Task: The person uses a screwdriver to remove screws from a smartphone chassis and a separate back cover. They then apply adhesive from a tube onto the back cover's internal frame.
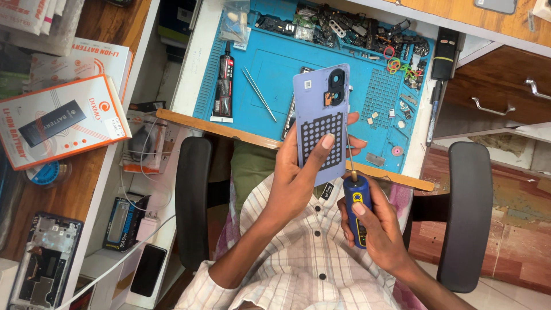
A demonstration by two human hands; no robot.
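I'm sitting in a phone repair workshop. At twelve o'clock a blue repair mat covers my worktop, strewn with small phone parts and tweezers. Battery boxes lie at nine o'clock, a stripped phone frame at eight.

White workbench (blue mat on top), wooden drawers, black armrests.

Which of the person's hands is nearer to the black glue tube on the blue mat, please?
Left. The left hand holds the phone back cover, a little right of and below the glue tube. The right hand, gripping the screwdriver, sits farther right and lower.
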